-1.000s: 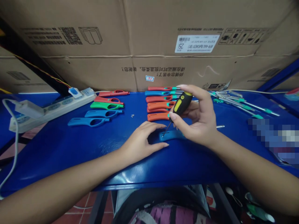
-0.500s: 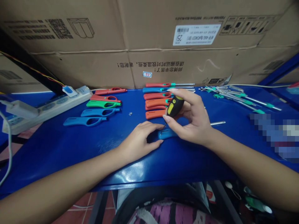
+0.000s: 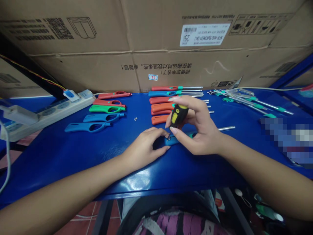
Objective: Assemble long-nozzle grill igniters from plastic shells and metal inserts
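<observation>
My right hand (image 3: pixel 199 129) grips a screwdriver (image 3: pixel 179 116) with a stubby black and yellow handle, held tilted. Its tip meets the left end of a blue gas lighter (image 3: pixel 173 141), which lies on the table with its metal tube pointing right. Around that same end, the thumb and index finger of my left hand (image 3: pixel 146 145) hold the lighter in place. Part of the lighter's body is hidden under my right hand. Two or more tiny screws (image 3: pixel 135 119) lie behind my left hand.
Several lighters with metal tubes (image 3: pixel 161 108) are stacked behind my hands. Empty lighter shells (image 3: pixel 89 127) lie to the left, beside a power strip (image 3: pixel 52 111). Loose tubes with green parts (image 3: pixel 254 102) are piled at right. A cardboard box (image 3: pixel 97 68) stands along the back.
The screwdriver's handle has shifted slightly left and down and leans differently, with my right fingers moved around it. My left hand stays at the lighter's end.
</observation>
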`<state>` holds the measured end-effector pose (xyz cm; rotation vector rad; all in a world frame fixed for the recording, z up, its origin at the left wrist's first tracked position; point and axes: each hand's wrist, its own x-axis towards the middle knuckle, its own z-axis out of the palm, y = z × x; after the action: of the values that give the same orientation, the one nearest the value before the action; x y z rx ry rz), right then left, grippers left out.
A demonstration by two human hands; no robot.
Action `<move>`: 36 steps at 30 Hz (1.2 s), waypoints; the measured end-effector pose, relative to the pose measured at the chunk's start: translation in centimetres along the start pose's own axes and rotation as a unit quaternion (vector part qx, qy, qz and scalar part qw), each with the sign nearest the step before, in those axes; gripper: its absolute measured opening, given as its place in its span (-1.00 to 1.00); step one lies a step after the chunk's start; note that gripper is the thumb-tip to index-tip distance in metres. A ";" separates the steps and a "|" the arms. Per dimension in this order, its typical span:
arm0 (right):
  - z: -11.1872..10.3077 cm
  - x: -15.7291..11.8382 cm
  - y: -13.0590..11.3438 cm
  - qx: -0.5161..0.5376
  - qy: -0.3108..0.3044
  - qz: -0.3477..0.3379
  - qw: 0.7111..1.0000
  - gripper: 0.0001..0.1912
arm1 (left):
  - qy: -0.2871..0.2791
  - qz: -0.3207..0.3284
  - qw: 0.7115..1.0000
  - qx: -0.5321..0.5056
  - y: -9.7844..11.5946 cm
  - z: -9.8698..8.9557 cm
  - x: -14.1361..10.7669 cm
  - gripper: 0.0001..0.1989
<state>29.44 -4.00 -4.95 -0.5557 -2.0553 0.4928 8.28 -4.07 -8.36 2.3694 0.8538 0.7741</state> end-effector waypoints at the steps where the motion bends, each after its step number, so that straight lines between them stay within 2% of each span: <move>1: 0.1 0.0 0.0 0.002 0.000 -0.010 1.000 -0.23 | -0.001 0.001 1.000 -0.002 0.0 0.0 0.0 -0.81; 8: 0.3 -0.2 -0.2 -0.047 -0.007 -0.055 0.997 -0.21 | -0.005 0.017 1.000 0.000 0.2 -0.1 0.0 -0.85; 12: 0.2 -0.1 0.0 -0.060 -0.018 -0.032 0.998 -0.20 | -0.006 0.011 1.000 -0.001 0.1 -0.1 -0.1 -0.85; 22: 0.1 -0.1 0.1 -0.072 0.004 0.002 0.997 -0.22 | -0.008 0.006 1.000 -0.007 -0.2 0.1 0.0 -0.80; 28: 0.1 -0.2 0.6 -0.152 0.043 -0.075 0.985 -0.14 | -0.005 0.006 1.000 0.000 -0.2 0.1 -0.1 -0.80; 33: -0.2 0.3 -0.8 -0.125 0.007 -0.004 0.992 -0.32 | -0.014 -0.006 1.000 -0.007 -0.3 0.1 -0.1 -0.78; 36: -0.6 0.5 -1.1 -0.166 0.020 -0.044 0.985 -0.33 | -0.010 0.002 1.000 -0.004 -0.4 0.2 -0.2 -0.79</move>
<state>29.54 -4.51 -3.72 -0.6593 -2.1265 0.0842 8.14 -3.97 -8.74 2.3688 0.8359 0.7516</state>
